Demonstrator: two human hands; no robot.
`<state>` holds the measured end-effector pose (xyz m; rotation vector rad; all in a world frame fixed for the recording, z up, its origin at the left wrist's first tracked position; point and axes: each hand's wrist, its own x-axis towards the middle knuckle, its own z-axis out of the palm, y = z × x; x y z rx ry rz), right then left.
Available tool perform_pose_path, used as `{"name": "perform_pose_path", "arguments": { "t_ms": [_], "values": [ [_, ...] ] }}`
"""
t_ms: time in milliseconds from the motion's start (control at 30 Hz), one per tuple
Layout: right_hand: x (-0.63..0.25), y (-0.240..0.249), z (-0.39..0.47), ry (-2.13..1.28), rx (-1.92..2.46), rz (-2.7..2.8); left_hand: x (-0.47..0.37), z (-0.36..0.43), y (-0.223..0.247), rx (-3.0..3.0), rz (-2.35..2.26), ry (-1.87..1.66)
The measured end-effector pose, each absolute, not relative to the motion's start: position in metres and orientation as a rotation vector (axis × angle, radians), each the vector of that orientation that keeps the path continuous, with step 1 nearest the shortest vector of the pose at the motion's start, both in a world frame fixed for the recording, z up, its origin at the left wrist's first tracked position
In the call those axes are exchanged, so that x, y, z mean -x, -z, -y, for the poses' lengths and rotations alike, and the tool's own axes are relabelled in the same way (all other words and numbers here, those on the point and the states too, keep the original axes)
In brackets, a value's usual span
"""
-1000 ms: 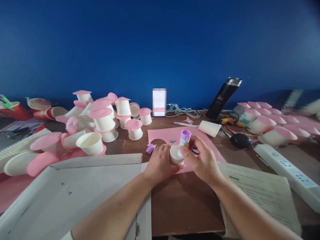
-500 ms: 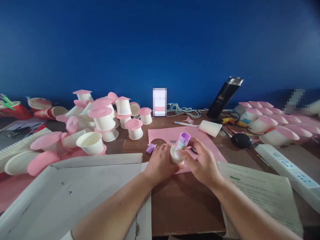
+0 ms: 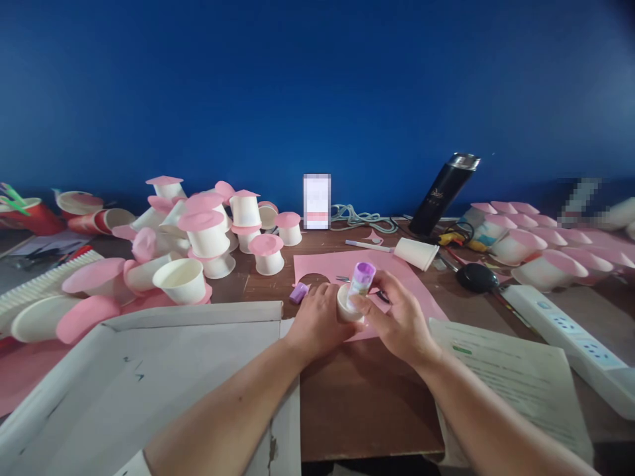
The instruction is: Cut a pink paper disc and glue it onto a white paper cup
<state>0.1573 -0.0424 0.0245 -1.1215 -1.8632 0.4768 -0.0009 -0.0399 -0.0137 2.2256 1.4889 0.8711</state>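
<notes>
My left hand [image 3: 320, 318] is wrapped round a white paper cup [image 3: 347, 313] at the middle of the desk, its base facing up. Between the fingers and thumb of my right hand [image 3: 401, 318] is a purple-and-white glue stick [image 3: 362, 279], held upright with its lower end against the cup's base. A purple cap [image 3: 298, 293] lies just beyond my left hand. Beneath and behind both hands spreads a sheet of pink paper [image 3: 421, 284] with a round piece cut from it. Scissors, partly covered by my right hand, rest on that sheet.
Many white cups with pink paper discs [image 3: 201, 231] crowd the left; more [image 3: 550, 264] stand at right. A white box lid [image 3: 198, 370] lies front left. On the right are a printed sheet [image 3: 516, 383], a power strip [image 3: 570, 337] and a black flask [image 3: 441, 195]. A phone [image 3: 316, 201] stands behind.
The glue stick has shifted very slightly to the left on the cup's base. Both hands keep their hold, and the view has moved a little.
</notes>
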Motion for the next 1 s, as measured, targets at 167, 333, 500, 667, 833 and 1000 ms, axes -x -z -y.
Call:
{"name": "perform_pose_path", "arguments": {
  "t_ms": [167,333,500,667,833,1000],
  "values": [
    [-0.153,-0.018,0.040,-0.487,1.114,1.842,0.001,0.039,0.014,-2.223,-1.479,-0.867],
    [-0.158,-0.017,0.037,-0.594,1.046,1.615,0.001,0.042,0.010,-2.163,-1.540,-0.812],
    [-0.169,-0.020,0.040,-0.694,0.929,1.537,0.002,0.042,0.007,-2.137,-1.521,-0.781],
    [-0.166,-0.020,0.039,-0.515,1.052,1.853,0.002,0.040,0.010,-2.190,-1.533,-0.787],
    [-0.164,-0.018,0.037,-0.297,1.155,1.785,0.001,0.041,0.012,-2.190,-1.525,-0.831],
    [-0.165,-0.015,0.036,-0.461,1.139,1.736,0.002,0.041,0.011,-2.179,-1.538,-0.807]
  ]
}}
